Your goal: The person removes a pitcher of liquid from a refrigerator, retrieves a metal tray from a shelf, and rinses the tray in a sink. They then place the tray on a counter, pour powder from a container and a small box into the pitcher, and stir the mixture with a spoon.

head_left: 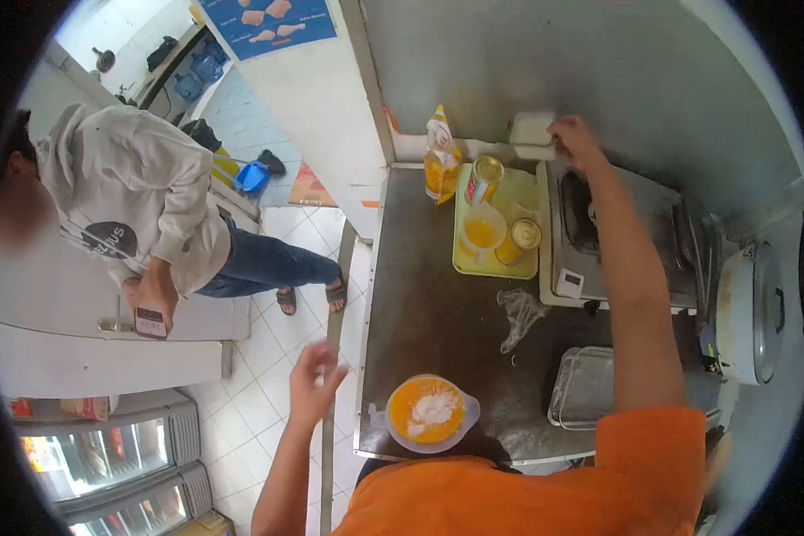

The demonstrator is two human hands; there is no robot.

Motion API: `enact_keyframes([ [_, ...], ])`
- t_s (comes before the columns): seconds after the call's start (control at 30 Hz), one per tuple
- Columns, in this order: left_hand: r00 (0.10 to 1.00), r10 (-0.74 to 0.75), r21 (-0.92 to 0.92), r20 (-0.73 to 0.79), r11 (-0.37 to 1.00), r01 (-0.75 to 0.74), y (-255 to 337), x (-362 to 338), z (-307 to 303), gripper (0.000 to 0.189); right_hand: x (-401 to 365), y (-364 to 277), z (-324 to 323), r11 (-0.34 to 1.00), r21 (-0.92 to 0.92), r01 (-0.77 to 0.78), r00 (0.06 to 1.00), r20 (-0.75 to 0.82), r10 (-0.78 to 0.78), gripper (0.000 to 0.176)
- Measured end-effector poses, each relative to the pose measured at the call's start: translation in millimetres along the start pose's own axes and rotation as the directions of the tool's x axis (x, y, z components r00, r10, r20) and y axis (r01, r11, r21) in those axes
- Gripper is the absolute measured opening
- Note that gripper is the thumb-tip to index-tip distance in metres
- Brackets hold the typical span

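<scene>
My right hand reaches to the back wall, its fingers closed on the edge of a small white rectangular container. In the air past the table's left edge is my left hand, holding nothing, fingers loosely bent and apart. Near it, at the front left of the table, stands a clear plastic measuring jug with orange liquid and a heap of white powder on top. A yellow tray farther back carries two cans and a second jug with yellow liquid.
An oil pouch stands left of the tray. Crumpled clear plastic lies mid-table. Wire baskets, a grey appliance and a lidded pot are on the right. Another person stands at left holding a phone.
</scene>
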State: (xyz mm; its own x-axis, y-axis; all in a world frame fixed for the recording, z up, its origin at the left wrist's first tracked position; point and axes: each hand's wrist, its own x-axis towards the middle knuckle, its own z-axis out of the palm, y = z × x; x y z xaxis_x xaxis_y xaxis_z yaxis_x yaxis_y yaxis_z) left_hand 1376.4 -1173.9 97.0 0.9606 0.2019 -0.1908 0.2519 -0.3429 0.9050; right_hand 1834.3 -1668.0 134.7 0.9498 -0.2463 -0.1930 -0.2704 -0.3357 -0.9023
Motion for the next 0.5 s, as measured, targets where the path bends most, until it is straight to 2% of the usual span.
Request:
enact_keyframes([
  [0.03, 0.998, -0.043, 0.007, -0.042, 0.999, 0.043, -29.6, -25.1, -14.0, 0.05, 14.0, 9.6, 10.5, 0.991, -0.137, -0.003, 1.0, -0.015, 0.001, 0.055],
  [0.07, 0.996, -0.059, 0.147, -0.065, 0.987, 0.068, -48.4, -52.1, -27.7, 0.051, 28.2, 17.4, 20.7, 0.963, -0.271, -0.006, 1.0, -0.031, -0.002, 0.057],
  [0.13, 0.976, -0.194, 0.172, -0.102, 0.963, 0.209, -86.0, -109.3, -49.4, 0.053, 53.9, 38.2, 41.2, 0.915, -0.401, -0.047, 0.999, -0.008, 0.048, 0.064],
  [0.17, 0.986, -0.127, 0.318, -0.109, 0.935, 0.156, -94.9, -136.2, -57.6, 0.052, 64.8, 47.3, 50.5, 0.883, -0.465, -0.065, 0.997, 0.003, 0.075, 0.068],
  [0.2, 0.942, -0.297, 0.113, -0.154, 0.942, 0.316, -129.8, -170.7, -66.6, 0.052, 71.3, 52.0, 55.7, 0.845, -0.529, -0.082, 0.995, 0.011, 0.104, 0.072],
  [0.23, 0.902, -0.383, 0.147, -0.198, 0.898, 0.414, -143.7, -197.3, -72.0, 0.051, 73.4, 47.5, 58.4, 0.82, -0.563, -0.101, 0.979, 0.09, 0.183, 0.07],
  [0.27, 0.914, -0.337, 0.147, -0.225, 0.916, 0.374, -164.7, -226.8, -75.7, 0.054, 71.8, 37.4, 62.1, 0.792, -0.6, -0.114, 0.95, 0.167, 0.263, 0.069],
  [0.3, 0.903, -0.373, 0.256, -0.212, 0.871, 0.419, -172.9, -250.9, -80.8, 0.056, 70.4, 31.7, 66.7, 0.761, -0.637, -0.12, 0.909, 0.237, 0.342, 0.068],
  [0.33, 0.927, -0.308, 0.342, -0.213, 0.866, 0.366, -184.1, -275.2, -82.2, 0.058, 66.6, 33.7, 71.6, 0.724, -0.684, -0.091, 0.921, 0.219, 0.323, 0.062],
  [0.37, 0.898, -0.382, 0.331, -0.218, 0.837, 0.436, -189.5, -295.0, -81.7, 0.059, 60.1, 38.1, 75.7, 0.684, -0.726, -0.063, 0.932, 0.202, 0.3, 0.056],
  [0.43, 0.848, -0.484, 0.308, -0.213, 0.791, 0.529, -215.8, -337.5, -81.3, 0.061, 77.0, 68.1, 85.1, 0.51, -0.856, 0.087, 0.978, 0.171, 0.119, 0.041],
  [0.47, 0.831, -0.517, 0.296, -0.206, 0.776, 0.556, -233.2, -351.8, -81.2, 0.062, 103.2, 102.0, 92.3, 0.348, -0.917, 0.197, 0.98, 0.197, -0.035, 0.032],
  [0.5, 0.749, -0.63, 0.293, -0.208, 0.69, 0.662, -224.9, -358.1, -79.5, 0.057, 129.3, 135.6, 99.3, 0.154, -0.956, 0.248, 0.957, 0.218, -0.188, 0.024],
])
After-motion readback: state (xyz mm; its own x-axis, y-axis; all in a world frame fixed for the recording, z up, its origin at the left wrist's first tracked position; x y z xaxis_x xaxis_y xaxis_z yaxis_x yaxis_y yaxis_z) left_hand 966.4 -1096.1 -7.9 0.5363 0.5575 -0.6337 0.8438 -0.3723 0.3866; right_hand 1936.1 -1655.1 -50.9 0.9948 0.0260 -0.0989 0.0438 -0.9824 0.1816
